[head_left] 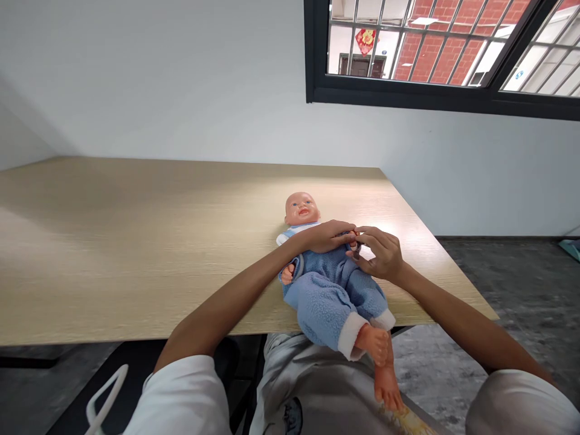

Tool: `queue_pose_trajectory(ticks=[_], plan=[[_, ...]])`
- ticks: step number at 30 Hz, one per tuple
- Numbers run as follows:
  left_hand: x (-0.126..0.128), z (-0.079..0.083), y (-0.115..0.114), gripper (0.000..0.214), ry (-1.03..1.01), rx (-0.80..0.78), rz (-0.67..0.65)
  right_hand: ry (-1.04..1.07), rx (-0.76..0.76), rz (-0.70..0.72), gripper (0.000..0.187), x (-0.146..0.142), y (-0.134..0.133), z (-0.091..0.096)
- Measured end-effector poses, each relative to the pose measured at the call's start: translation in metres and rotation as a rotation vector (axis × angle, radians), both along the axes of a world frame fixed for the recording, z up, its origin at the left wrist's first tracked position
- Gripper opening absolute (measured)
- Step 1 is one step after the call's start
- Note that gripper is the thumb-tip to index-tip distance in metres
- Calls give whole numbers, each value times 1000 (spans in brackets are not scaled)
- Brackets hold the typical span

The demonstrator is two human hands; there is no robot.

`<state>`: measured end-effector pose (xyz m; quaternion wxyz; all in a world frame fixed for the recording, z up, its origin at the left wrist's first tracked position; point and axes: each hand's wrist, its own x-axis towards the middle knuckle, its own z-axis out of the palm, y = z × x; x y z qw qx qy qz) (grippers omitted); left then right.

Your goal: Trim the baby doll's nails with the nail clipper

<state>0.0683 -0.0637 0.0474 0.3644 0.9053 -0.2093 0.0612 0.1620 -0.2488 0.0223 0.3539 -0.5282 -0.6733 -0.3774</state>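
Clasping the doll's hand (353,237), the left hand (330,236) risks a nick. One slip could suffice — the right hand (383,252) pinches a metallic object (357,248) alongside.

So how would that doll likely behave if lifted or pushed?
The doll may sag when lifted, given its loose, fuzzy suit. Its head and feet look smooth and molded, so probably stiff and slippery. With feet past the edge of the table, pushing that way might tip it off.
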Motion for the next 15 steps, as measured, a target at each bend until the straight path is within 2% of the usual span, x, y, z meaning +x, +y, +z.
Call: queue_pose_trajectory(ticks=[4,9,15], plan=[[-1,2,-1,46,-7,24,-6,86,22,53,27,4,0,-4],[-1,0,-1,47,-43,65,34,103,64,96,28,7,1,-7],[-1,1,-2,46,-44,13,7,76,42,96,27,8,2,-6]])
